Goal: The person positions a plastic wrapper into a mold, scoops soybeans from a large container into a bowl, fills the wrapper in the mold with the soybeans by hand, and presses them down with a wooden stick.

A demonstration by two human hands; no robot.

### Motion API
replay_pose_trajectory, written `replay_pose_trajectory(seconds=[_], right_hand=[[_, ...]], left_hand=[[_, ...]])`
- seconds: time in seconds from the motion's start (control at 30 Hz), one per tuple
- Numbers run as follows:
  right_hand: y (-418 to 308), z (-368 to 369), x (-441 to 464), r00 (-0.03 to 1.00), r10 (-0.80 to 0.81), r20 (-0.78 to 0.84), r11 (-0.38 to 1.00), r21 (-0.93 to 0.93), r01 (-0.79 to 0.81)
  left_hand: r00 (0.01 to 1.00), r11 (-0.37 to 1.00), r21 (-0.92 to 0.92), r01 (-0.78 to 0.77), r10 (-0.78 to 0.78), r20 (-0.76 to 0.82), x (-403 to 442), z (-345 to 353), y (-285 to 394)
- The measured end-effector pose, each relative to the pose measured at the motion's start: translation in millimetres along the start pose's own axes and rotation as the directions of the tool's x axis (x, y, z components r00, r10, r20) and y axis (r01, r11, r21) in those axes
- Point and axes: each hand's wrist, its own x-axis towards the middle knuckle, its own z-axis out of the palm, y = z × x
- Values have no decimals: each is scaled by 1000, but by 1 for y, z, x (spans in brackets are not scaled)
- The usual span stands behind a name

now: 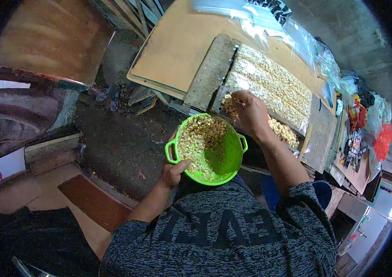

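My left hand (pixel 173 171) grips the left side of a bright green two-handled bowl (pixel 231 167), thumb over the rim by the handle. Small pale, chopped-looking pieces (pixel 197 134) lie inside, heaped toward the far and left sides; the bowl's right inner wall shows bare. My right hand (pixel 251 113) is over the near strip of a frame on the table, fingers curled down and closed at browner loose pieces (pixel 282 131). What its fingertips hold is hidden. Beyond it, rows of a pale, grainy slab (pixel 270 85) fill the rest of the frame.
A grey board (pixel 212 69) lies left of the frame, another grey panel (pixel 320 138) right of it. The tan tabletop (pixel 168 51) extends behind, with clear plastic sheeting (pixel 237 11) at the back. Plastic bags (pixel 383 138) hang at right. Dark floor (pixel 113 134) shows at left.
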Motion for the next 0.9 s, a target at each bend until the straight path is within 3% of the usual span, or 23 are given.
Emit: replay_pose_trajectory(seconds=[0.1,0.17,0.3,0.37,0.43,0.5,0.6,0.67,0.77,0.83,0.9], right_hand=[[2,1,-1,994,15,112,996,-90,-5],[0,3,-3,999,-35,5,999,-31,36],[3,8,-3,995,-102,14,993,-54,102],[7,11,-2,994,-91,-61,996,-5,91],[12,13,-1,994,-95,-57,995,-35,93],[12,14,-1,994,-97,-56,993,-67,93],[7,17,-2,988,-150,-40,989,2,150],[6,20,-3,946,-323,-25,945,-63,321],[14,21,-6,937,-345,44,931,-110,348],[23,16,-10,937,-347,53,933,-84,350],[24,11,-17,991,-135,-1,991,-11,135]], left_hand=[[1000,1000,-1,-3,3,8,1,-2,0],[1000,1000,-6,-8,8,20,2,-3,-1],[1000,999,26,-24,24,-7,4,0,4],[999,999,40,-35,36,-4,5,0,5],[996,996,5,85,-85,-37,2,-4,3],[998,998,-15,59,-60,-37,3,-3,1],[999,1000,-12,27,-27,-31,4,-5,2],[1000,1000,13,20,-20,-17,5,-5,4],[999,1000,-12,29,-30,-45,3,-2,8],[996,998,-39,52,-54,-65,1,-6,4],[997,995,-53,79,-80,-18,0,-13,-1]])
